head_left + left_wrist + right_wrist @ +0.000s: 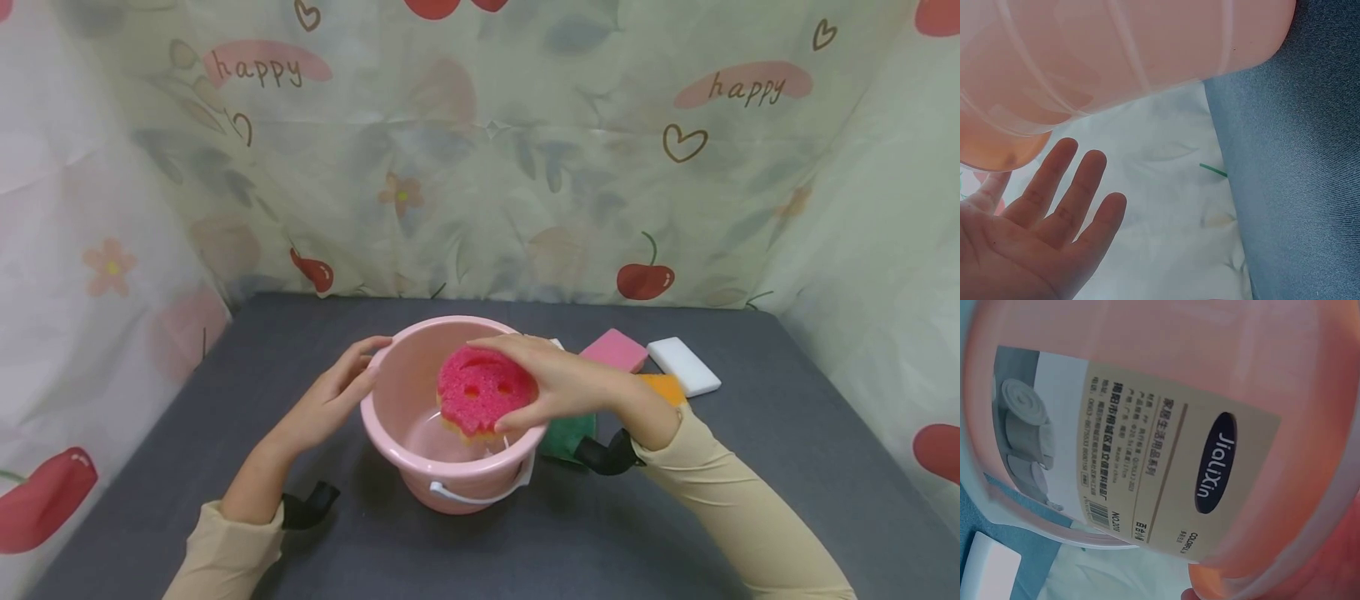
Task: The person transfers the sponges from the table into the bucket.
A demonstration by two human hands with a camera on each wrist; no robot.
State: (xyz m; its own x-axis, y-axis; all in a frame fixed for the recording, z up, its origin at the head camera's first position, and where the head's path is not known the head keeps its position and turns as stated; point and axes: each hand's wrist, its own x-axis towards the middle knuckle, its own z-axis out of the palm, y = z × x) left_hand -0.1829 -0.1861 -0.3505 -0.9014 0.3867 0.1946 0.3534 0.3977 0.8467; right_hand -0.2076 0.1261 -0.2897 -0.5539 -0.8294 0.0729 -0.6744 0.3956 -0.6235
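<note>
A pink bucket [442,479] stands upright on the dark table, its white handle [468,497] hanging down at the front. Inside the bucket's mouth, my right hand [551,379] grips a bright pink sponge [486,404] with a yellow underside and face-like cutouts, thumb low and fingers over the top. My left hand [337,392] is at the bucket's left rim, fingertips right at the edge. In the left wrist view that hand [1035,231] has its fingers extended beside the bucket wall [1147,44]. The right wrist view is mostly filled by the bucket's printed label [1141,444].
Right of the bucket lie a green piece [567,435], partly hidden, a pink block [617,350], an orange block [665,386] and a white block [682,365]. Patterned cloth [487,183] hangs behind the table [525,550] and at both sides.
</note>
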